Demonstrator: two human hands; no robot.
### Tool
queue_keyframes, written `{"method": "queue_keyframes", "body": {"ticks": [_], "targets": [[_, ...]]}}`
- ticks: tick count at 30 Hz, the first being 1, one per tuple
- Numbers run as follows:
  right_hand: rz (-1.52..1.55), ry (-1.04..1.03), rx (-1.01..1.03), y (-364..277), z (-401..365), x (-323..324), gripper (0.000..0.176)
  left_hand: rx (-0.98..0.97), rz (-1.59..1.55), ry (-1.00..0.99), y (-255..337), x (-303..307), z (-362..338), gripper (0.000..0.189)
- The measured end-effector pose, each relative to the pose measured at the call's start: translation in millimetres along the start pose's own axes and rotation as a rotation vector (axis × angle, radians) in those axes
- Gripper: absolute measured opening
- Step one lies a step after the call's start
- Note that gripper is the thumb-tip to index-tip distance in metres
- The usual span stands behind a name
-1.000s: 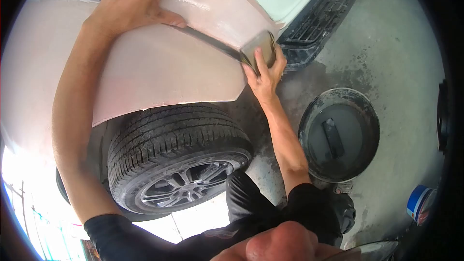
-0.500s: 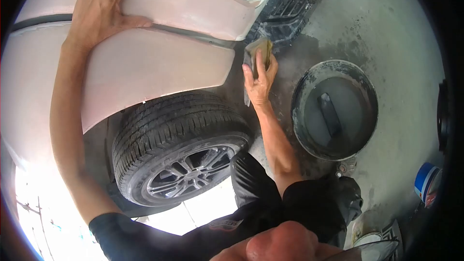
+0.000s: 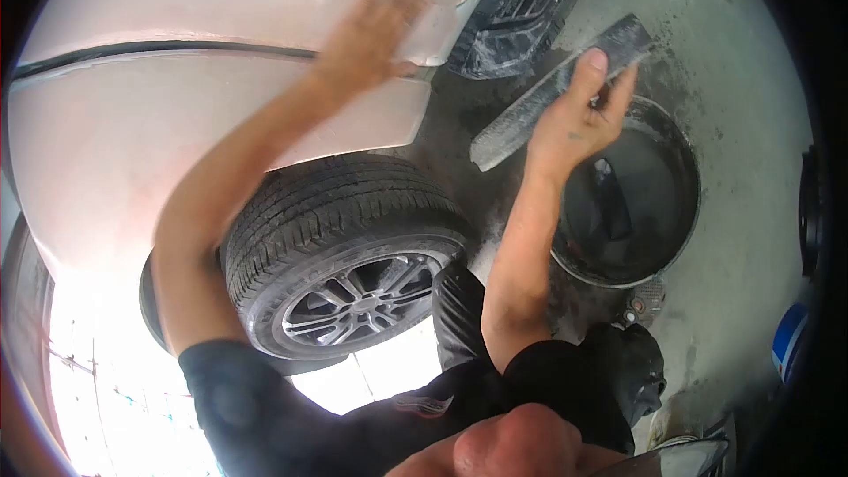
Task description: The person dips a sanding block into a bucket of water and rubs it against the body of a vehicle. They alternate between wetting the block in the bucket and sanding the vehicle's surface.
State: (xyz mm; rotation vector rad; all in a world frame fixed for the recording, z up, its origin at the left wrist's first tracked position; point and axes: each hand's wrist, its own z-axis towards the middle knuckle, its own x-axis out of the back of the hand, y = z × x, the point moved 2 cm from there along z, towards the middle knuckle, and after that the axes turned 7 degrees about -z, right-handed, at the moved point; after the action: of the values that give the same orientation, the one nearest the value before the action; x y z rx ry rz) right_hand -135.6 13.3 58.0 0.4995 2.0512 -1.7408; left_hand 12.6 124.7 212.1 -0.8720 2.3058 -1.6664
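Note:
My left hand (image 3: 375,35), smeared by motion, lies over the pinkish car panel (image 3: 221,0) near its right end, thumb apart from the fingers. In my right hand (image 3: 579,119) is a long, flat sanding block (image 3: 521,119) with a wet-looking grey face, thumb on that face and fingers round the far edge. The block is tilted, overlapping the upper rim of a round bucket (image 3: 693,203) in this view. Cloudy grey water (image 3: 654,194) fills part of the bucket, with a dark oblong block (image 3: 611,203) in it.
Below the panel is a car wheel (image 3: 362,300) with a black tyre. A dark grille-like trim piece (image 3: 512,26) sits beyond the panel's end. On the wet grey floor (image 3: 733,79) a blue-and-white can (image 3: 786,344) stands at the far right.
My right hand has moved right from beside the panel's end toward the bucket, turning the sanding block face up. My left hand has slid rightward along the panel.

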Motion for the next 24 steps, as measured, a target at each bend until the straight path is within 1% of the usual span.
{"method": "queue_keyframes", "body": {"ticks": [1,3,4,5,7,9,10,11,12,13,14,15,16,19,22,24], "targets": [[0.041,0.015,0.007,-6.1,4.5,2.5,0.056,-0.036,0.033,0.017,19.5,-11.9,9.1,0.099],[0.128,0.041,0.017,-15.6,12.8,7.0,0.054,-0.036,0.049,-0.028,58.5,-24.6,34.9,0.095],[0.147,0.049,0.038,-19.9,18.0,10.2,0.051,-0.029,-0.026,-0.035,69.8,-27.5,45.7,0.093],[0.143,0.037,0.039,-25.9,23.3,15.2,0.054,-0.025,-0.11,-0.045,80.6,-30.1,53.3,0.091],[0.125,0.006,0.031,-35.1,32.6,27.4,0.06,0.023,-0.652,0.351,102.8,-35.2,60.8,0.08],[0.082,0.031,0.039,-35.7,42.1,40.6,0.059,-0.084,-1.14,0.613,136.7,-5.8,56.6,0.064],[0.073,0.04,0.036,-36.8,47.0,47.4,0.059,-0.205,-1.339,0.689,169.7,1.7,57.9,0.064],[0.064,0.053,0.033,-38.5,51.6,53.9,0.059,-0.365,-1.23,0.558,215.7,8.2,60.2,0.067],[-0.035,0.076,0.04,-41.0,56.0,60.2,0.059,-0.309,-1.495,0.587,240.8,33.1,47.2,0.062],[-0.06,0.08,0.034,-43.2,59.1,64.6,0.059,-0.276,-1.918,0.207,262.6,58.0,44.3,0.053],[-0.088,0.084,0.028,-45.0,61.8,68.1,0.059,-0.215,-2.064,-0.02,286.2,73.0,42.4,0.051],[-0.119,0.086,0.025,-46.8,64.3,70.2,0.059,-0.226,-2.04,-0.071,310.9,81.2,46.6,0.049],[-0.074,0.094,-0.004,-47.8,66.7,71.1,0.058,-0.215,-2.027,-0.121,335.3,90.0,51.5,0.047],[-0.132,0.054,-0.001,-54.2,70.7,75.1,0.057,-0.181,-2.003,-0.188,385.4,102.7,69.6,0.041],[-0.207,0.052,0.016,-47.8,73.1,79.6,0.056,-0.148,-2.003,-0.214,403.8,102.6,79.8,0.036],[-0.193,0.03,-0.014,-45.4,71.1,80.4,0.056,-0.138,-1.997,-0.217,404.8,100.3,81.4,0.033]]}}
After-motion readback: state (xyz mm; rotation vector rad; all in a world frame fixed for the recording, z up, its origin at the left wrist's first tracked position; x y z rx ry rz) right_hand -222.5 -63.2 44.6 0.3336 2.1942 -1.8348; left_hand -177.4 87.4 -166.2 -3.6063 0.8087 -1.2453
